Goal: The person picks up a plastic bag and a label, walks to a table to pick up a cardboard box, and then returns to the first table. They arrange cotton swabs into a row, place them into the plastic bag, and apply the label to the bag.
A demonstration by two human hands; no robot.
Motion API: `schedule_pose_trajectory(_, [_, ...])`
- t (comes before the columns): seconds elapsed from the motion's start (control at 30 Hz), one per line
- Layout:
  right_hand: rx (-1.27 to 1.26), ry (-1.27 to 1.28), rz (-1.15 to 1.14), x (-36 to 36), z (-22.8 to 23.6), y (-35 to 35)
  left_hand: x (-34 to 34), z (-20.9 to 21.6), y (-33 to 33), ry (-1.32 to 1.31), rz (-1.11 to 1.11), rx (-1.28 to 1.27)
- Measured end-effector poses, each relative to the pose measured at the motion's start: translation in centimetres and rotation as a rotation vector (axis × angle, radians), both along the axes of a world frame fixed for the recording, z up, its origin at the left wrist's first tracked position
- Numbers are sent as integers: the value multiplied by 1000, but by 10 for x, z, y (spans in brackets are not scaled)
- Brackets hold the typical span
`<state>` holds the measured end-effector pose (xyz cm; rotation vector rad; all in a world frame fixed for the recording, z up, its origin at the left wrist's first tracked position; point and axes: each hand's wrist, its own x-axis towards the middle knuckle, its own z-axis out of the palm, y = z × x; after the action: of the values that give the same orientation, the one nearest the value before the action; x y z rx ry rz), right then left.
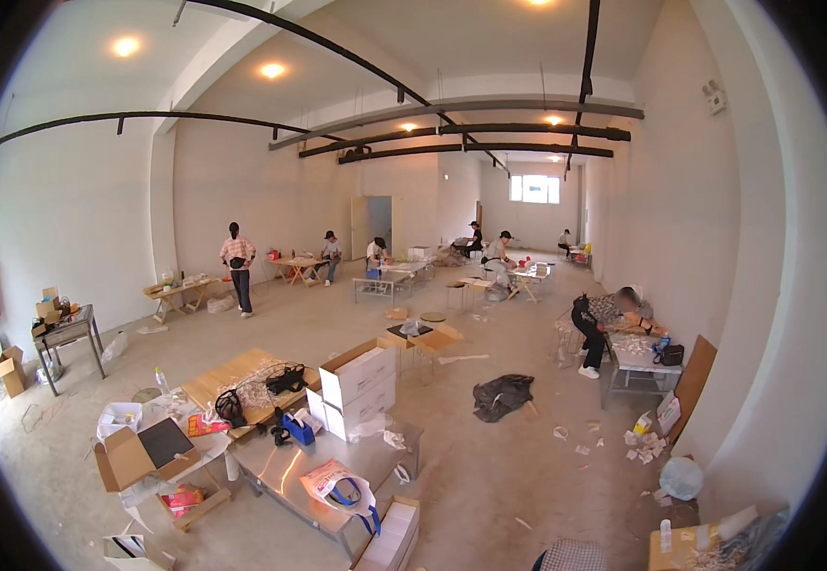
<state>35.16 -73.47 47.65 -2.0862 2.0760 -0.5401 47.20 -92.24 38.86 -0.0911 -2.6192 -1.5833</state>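
Observation:
Neither my left hand nor my right hand shows in the head view. Closest to the lower edge is a piece of dark checkered cloth [572, 555]; what it covers cannot be made out. A metal table [285, 468] stands in front, to the left. On it are a white and red bag with blue handles [342, 490], a blue tape dispenser [297, 427] and white cardboard boxes [361, 381]. Behind these, a wooden board [233, 373] carries a heap of small pale pieces and dark straps.
An open carton [137, 459] stands at the left, a white box [393, 538] by the metal table. A black plastic bag [503, 397] lies on the concrete floor [490, 457]. At the right, a person [613, 309] bends over a table beside a leaning brown board [694, 385]. Several people work farther back.

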Motion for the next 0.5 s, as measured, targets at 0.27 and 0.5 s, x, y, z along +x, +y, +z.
schedule_pose_trajectory(0.27, [-373, -475, -613, 1, 27, 50, 0, 45, -21, 61, 93, 108])
schedule_pose_trajectory(0.5, [-135, -568, -1221, 6, -140, 162, -13, 151, -46, 324, -19, 29])
